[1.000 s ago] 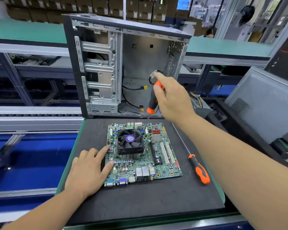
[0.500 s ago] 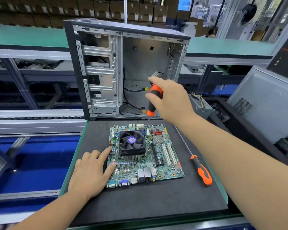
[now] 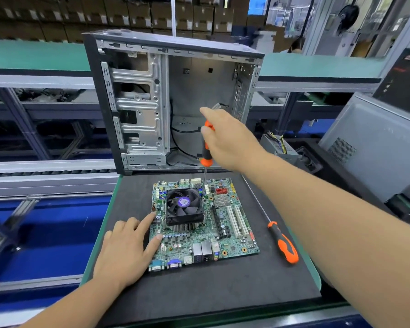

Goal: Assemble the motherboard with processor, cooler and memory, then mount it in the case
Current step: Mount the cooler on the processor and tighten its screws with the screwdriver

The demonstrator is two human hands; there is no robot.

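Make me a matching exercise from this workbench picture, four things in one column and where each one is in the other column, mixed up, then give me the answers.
Things
1. cooler fan
2. spare screwdriver
3. computer case
4. left hand

Places
A. standing open behind the mat
B. lying on the mat, right of the motherboard
C. resting at the motherboard's left edge, fingers touching it
D. sitting on top of the motherboard

Pairs: 1-D, 2-B, 3-A, 4-C
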